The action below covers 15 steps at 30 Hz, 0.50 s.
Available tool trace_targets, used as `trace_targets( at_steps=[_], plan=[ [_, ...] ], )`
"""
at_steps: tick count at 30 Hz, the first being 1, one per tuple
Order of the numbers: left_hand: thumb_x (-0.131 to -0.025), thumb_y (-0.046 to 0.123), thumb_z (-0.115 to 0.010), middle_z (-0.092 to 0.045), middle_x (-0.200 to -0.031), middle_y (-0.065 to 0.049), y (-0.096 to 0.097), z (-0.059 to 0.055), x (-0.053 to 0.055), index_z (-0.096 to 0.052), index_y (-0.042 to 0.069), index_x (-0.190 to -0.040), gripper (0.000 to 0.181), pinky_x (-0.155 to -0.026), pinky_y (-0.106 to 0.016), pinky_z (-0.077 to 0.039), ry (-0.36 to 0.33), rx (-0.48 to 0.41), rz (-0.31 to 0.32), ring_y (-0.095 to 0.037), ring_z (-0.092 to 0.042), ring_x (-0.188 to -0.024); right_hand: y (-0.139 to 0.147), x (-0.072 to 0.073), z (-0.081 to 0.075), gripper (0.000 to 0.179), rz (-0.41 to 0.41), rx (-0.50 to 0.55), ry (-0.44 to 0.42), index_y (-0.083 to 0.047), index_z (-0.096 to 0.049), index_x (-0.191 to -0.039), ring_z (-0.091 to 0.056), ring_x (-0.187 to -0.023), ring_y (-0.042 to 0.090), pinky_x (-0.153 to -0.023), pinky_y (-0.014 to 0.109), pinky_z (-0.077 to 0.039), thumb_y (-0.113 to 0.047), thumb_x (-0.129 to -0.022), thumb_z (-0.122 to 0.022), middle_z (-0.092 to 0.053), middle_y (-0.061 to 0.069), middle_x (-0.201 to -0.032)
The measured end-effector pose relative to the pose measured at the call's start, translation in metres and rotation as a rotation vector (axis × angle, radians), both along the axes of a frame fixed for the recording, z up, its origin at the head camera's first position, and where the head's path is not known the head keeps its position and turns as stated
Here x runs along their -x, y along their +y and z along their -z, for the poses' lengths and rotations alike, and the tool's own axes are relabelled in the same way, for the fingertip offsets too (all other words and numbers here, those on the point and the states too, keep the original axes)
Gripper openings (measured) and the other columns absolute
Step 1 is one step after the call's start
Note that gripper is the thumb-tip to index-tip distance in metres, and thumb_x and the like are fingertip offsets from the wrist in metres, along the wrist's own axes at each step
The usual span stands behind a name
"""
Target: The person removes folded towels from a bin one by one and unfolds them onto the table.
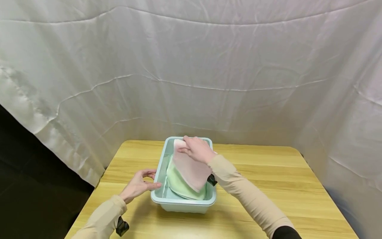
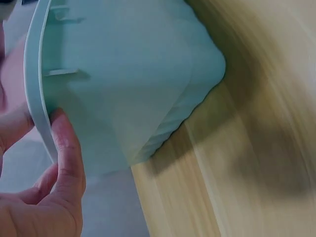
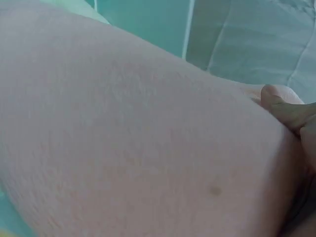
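Note:
A light blue plastic basin [image 1: 185, 201] stands on the table. My left hand [image 1: 138, 186] pinches its left rim, thumb over the inner side and fingers against the outer wall, as the left wrist view also shows on the basin [image 2: 128, 74]. Over the basin, my right hand [image 1: 199, 150] grips a pink cloth [image 1: 191, 167] by its far edge, and the rest hangs down inside. In the right wrist view the pink cloth [image 3: 123, 123] fills most of the picture, with the thumb on its edge. Beneath it lies a pale green cloth [image 1: 180, 184], partly covered.
The wooden table [image 1: 262, 176] extends to both sides of the basin. A light grey curtain [image 1: 209, 66] hangs behind the table and along its sides. Dark fabric [image 1: 27, 172] shows at the lower left.

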<state>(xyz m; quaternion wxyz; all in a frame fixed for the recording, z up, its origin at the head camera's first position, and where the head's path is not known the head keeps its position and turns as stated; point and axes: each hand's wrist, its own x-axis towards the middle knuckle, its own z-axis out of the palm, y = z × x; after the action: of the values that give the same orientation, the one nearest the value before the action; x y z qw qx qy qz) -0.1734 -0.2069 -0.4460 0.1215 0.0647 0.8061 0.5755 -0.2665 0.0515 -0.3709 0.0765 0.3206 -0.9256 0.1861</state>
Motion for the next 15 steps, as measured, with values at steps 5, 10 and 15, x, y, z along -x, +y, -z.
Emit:
trace_targets(
  at_steps=[5, 10, 15],
  plan=[
    [-0.082, 0.01, -0.082, -0.063, -0.116, -0.023, -0.017, -0.002, 0.003, -0.051, -0.012, -0.136, 0.066, -0.075, -0.024, -0.056, 0.005, 0.055, -0.013, -0.017, -0.06, -0.096, 0.0, 0.001, -0.009, 0.03, -0.004, 0.052, 0.001, -0.01, -0.062, -0.096, -0.053, -0.063, 0.017, -0.054, 0.026, -0.038, -0.038, -0.092, -0.072, -0.059, 0.0, -0.07],
    [-0.084, 0.008, -0.08, -0.063, -0.116, -0.025, -0.038, -0.004, 0.006, -0.052, -0.011, -0.136, 0.063, -0.075, -0.024, -0.057, 0.013, 0.081, -0.02, -0.019, -0.06, -0.098, -0.002, -0.003, -0.022, 0.025, -0.065, 0.191, 0.022, -0.011, -0.065, -0.091, -0.051, -0.062, 0.013, -0.058, 0.023, -0.039, -0.033, -0.09, -0.076, -0.056, -0.002, -0.066],
    [-0.087, 0.01, -0.077, -0.064, -0.119, -0.028, -0.064, -0.007, 0.012, -0.053, -0.011, -0.137, 0.06, -0.075, -0.024, -0.057, 0.029, 0.155, -0.054, -0.016, -0.062, -0.097, -0.003, -0.008, -0.038, 0.018, -0.134, 0.364, -0.009, -0.011, -0.067, -0.088, -0.048, -0.066, 0.011, -0.062, 0.019, -0.037, -0.026, -0.089, -0.077, -0.055, -0.003, -0.069]
  ],
)
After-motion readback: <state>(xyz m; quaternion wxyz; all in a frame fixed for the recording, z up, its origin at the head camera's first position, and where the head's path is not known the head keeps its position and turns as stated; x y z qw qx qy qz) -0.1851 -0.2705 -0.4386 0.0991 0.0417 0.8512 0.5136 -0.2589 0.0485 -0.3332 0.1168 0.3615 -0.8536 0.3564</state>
